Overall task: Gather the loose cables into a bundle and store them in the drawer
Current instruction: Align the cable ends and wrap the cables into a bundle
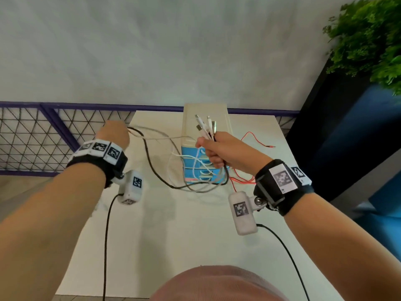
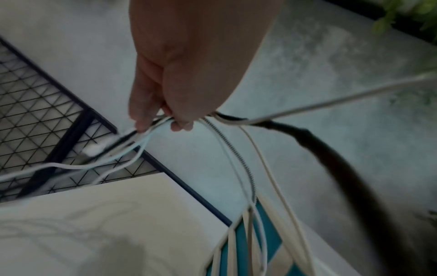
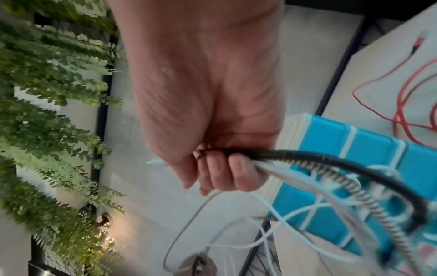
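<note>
Several white, grey and black cables [image 1: 173, 168] hang in loops between my two hands above the white table [image 1: 173, 224]. My right hand [image 1: 213, 148] grips one end of the bundle in a fist, with the plugs [image 1: 206, 124] sticking up out of it. In the right wrist view my right hand [image 3: 212, 168] is curled round the black cable [image 3: 331, 164] and the white ones. My left hand [image 1: 115, 133], out to the left, pinches the other ends of the cables [image 2: 151, 134]. The small drawer unit [image 1: 206, 148] with blue drawers, all closed, stands behind the loops.
A red cable [image 1: 253, 140] lies loose on the table to the right of the drawer unit. A purple wire-mesh rail [image 1: 43, 131] runs behind the table. A green plant [image 1: 368, 40] on a dark stand is at the right.
</note>
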A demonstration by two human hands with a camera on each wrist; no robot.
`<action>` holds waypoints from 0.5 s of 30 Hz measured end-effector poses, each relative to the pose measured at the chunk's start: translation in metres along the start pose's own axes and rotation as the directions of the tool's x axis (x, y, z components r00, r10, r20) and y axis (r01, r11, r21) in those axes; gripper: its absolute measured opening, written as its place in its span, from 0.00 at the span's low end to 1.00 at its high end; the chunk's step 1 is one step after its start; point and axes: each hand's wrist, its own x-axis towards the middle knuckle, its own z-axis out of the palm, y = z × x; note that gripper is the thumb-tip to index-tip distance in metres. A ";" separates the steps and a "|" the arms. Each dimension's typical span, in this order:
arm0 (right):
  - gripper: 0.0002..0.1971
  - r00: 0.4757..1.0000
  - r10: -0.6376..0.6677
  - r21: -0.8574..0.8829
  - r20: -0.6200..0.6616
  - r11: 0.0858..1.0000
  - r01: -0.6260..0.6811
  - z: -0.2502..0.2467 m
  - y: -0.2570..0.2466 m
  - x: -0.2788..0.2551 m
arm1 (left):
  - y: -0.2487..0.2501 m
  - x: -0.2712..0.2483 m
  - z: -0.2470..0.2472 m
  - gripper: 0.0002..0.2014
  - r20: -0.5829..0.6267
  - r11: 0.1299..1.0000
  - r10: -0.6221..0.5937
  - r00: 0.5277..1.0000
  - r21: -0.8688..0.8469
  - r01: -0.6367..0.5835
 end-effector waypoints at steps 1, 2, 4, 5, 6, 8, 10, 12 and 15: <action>0.09 1.000 -0.022 0.060 -0.003 0.998 0.022 0.004 0.002 0.003 | -0.001 0.005 -0.004 0.12 -0.028 0.998 -0.012 1.000 -0.057 0.010; 0.09 0.999 -0.038 0.110 -0.001 0.993 0.038 0.008 0.004 0.005 | -0.002 0.009 -0.005 0.14 -0.041 0.994 0.004 0.999 -0.105 -0.008; 0.10 0.999 -0.042 0.177 0.004 0.983 0.041 0.014 0.011 0.011 | -0.001 0.010 -0.002 0.21 -0.023 0.979 0.080 0.997 -0.184 -0.083; 0.10 1.000 -0.028 0.194 -0.001 0.981 0.028 0.017 0.015 0.014 | 0.001 0.007 0.001 0.25 0.000 0.969 0.112 0.994 -0.219 -0.110; 0.11 1.000 -0.011 0.201 -0.010 0.979 0.012 0.019 0.018 0.016 | 0.007 0.003 0.003 0.28 0.007 0.954 0.136 0.991 -0.270 -0.129; 0.11 0.999 0.017 0.207 -0.030 0.978 -0.010 0.023 0.025 0.018 | 0.027 -0.013 0.005 0.24 -0.051 0.889 0.215 0.975 -0.403 -0.217; 0.13 0.998 0.020 0.219 -0.060 0.976 -0.007 0.026 0.029 0.019 | 0.055 -0.036 0.003 0.14 -0.109 0.740 0.321 0.941 -0.591 -0.321; 0.13 0.996 0.013 0.264 -0.086 0.964 0.010 0.027 0.032 0.019 | 0.082 -0.063 0.000 0.17 0.045 0.462 0.447 0.893 -0.867 -0.187; 0.14 0.995 -0.010 0.281 -0.102 0.959 0.038 0.025 0.034 0.015 | 0.110 -0.090 0.002 0.27 0.207 0.180 0.629 0.750 -0.977 0.118</action>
